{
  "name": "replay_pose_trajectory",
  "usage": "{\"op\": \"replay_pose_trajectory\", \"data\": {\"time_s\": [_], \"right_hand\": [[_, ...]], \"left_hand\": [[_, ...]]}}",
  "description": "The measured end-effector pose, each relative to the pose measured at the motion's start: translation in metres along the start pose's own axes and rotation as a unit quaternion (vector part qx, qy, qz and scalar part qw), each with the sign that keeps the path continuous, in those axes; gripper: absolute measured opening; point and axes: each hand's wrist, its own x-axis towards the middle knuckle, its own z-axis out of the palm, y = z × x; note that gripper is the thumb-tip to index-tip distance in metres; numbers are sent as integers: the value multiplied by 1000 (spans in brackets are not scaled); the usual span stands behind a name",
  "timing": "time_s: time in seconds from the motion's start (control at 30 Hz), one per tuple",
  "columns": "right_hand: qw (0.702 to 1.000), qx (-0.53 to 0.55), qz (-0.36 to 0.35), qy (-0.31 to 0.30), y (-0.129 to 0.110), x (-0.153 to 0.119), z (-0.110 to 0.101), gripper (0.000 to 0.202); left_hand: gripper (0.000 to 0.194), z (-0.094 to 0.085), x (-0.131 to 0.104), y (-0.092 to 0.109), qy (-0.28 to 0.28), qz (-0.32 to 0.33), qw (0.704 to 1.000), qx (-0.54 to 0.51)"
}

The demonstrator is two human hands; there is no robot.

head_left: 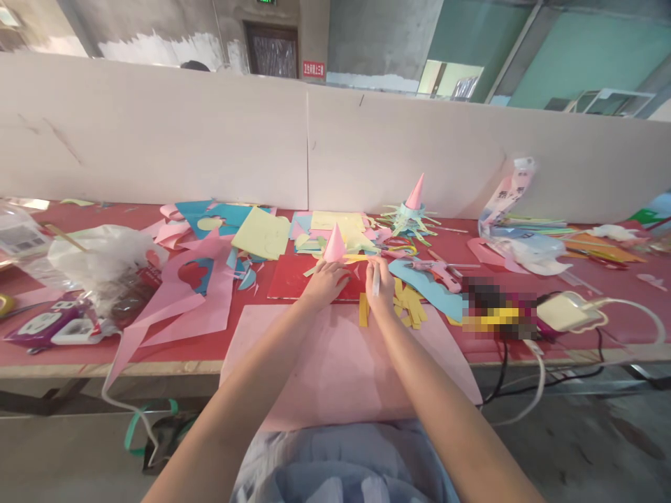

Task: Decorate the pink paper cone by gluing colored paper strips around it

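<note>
A pink paper cone stands upright above the red mat. My left hand has its fingers closed at the cone's base, which they partly hide. From the cone a yellow paper strip runs rightward to the fingertips of my right hand, which pinch its end. A pale, translucent stick also lies in that hand, between the fingers. Loose yellow strips lie just right of it. Farther back on the table, a second pink cone tops a light-blue and green fringed piece.
A pink glue gun and blue paper lie at right, near a white charger with cables. Paper scraps spread behind the mat. Pink cut paper, a plastic bag and a purple device are left.
</note>
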Motion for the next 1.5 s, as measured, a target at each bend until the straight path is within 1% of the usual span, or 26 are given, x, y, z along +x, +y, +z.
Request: {"op": "replay_pose_trajectory", "data": {"time_s": [0.1, 0.2, 0.4, 0.53, 0.73, 0.9, 1.07, 1.3, 1.4, 1.5], "right_hand": [[1000, -10, 2, -5, 1, -1, 0, 26], [1000, -17, -2, -8, 1, 0, -1, 22], [1000, -3, -6, -12, -2, -1, -1, 17], [1000, 12, -2, -12, -6, -1, -1, 17], [999, 33, -11, -23, -3, -1, -1, 16], [996, 51, -24, -69, -1, -3, 1, 17], [993, 57, -19, -104, -7, -6, -1, 16], [992, 78, -7, -102, -12, -7, -3, 15], [990, 99, -1, -100, -11, -6, -3, 15], [985, 133, 0, -113, -11, -5, -3, 17]], "left_hand": [[28, 1, 1, -2, 7, -24, 1000, 4], [28, 1, 1, -4, 12, -33, 999, 5], [25, -1, 0, -2, 0, -5, 1000, -4], [26, -3, 0, -1, 3, -7, 1000, 2], [28, -2, 2, -5, 24, -48, 998, 14], [28, -3, 2, -7, 47, -78, 996, 19], [29, -6, 1, -8, 61, -115, 991, 16], [20, -5, 0, -13, 77, -148, 986, -11], [18, -4, 0, -15, 75, -145, 986, -18], [18, -4, -1, -15, 69, -142, 987, -20]]}}
